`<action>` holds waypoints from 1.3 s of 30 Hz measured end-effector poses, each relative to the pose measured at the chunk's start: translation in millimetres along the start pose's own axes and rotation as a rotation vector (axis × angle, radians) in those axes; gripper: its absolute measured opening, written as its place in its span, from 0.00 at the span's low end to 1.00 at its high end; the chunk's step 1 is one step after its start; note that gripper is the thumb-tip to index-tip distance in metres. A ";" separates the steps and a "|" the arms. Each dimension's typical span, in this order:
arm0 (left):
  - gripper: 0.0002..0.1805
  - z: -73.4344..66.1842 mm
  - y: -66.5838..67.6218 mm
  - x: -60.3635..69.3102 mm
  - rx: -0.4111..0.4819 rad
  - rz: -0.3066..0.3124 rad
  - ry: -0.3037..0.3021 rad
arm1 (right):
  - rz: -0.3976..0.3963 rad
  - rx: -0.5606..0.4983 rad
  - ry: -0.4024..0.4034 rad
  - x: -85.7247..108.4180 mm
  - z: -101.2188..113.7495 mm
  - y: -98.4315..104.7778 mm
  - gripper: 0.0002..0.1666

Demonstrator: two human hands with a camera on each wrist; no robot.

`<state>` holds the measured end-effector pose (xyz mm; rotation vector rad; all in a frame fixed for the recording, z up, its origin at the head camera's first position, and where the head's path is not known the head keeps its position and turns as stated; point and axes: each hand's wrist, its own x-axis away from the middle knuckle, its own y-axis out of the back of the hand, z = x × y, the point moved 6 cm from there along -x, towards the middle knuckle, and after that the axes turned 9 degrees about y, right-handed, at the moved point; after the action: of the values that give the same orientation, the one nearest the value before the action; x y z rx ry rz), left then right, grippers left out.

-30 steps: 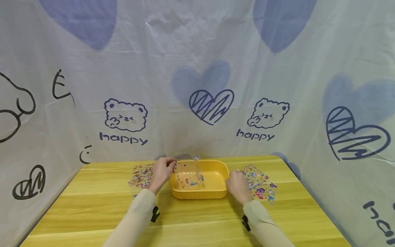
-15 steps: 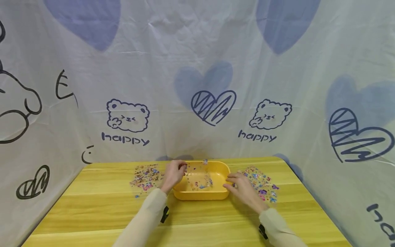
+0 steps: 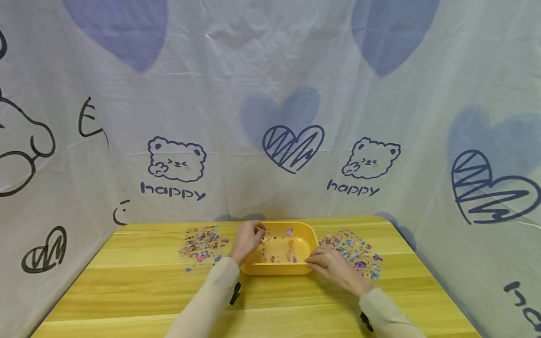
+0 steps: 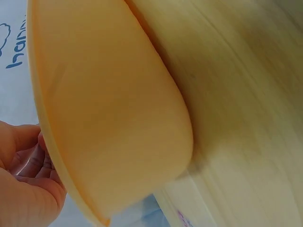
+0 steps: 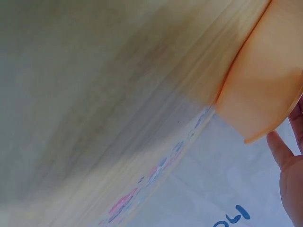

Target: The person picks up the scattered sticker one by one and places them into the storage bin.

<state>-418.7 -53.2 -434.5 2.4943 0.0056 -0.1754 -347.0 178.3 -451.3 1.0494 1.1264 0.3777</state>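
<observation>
Yellow plastic makes up the bin (image 3: 276, 269), an oblong with rounded corners sitting upright at the middle of the far part of the wood-grained tabletop (image 3: 270, 310). Dotted with small coloured flowers, a clear sheet (image 3: 291, 255) shows within the bin's rim; whether it touches the bottom cannot be told. The left hand (image 3: 248, 240) reaches over the bin's left end, its grip closed in a pinch on the left edge of the sheet. The right hand (image 3: 336, 267) is at the bin's near right corner, fingertips at the rim; whether its grip pinches anything cannot be told. Patches of small coloured shapes (image 3: 203, 244) lie left and right of the bin. On the far side hangs a patterned pale curtain (image 3: 236, 188).
</observation>
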 end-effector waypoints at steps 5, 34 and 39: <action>0.08 -8.6 -8.7 -1.6 -0.013 -0.031 0.003 | -0.032 0.007 0.028 -0.6 3.0 0.8 0.09; 0.09 -1.9 23.6 22.0 -0.096 -0.004 -0.065 | 0.038 0.005 -0.070 0.2 3.6 -1.5 0.09; 0.06 16.0 46.2 23.6 -0.098 -0.109 -0.050 | 0.043 0.009 -0.076 -1.3 6.0 -0.1 0.09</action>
<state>-395.2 -100.6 -422.6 2.3927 0.1266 -0.2768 -342.3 174.4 -450.5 1.0889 1.0399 0.3638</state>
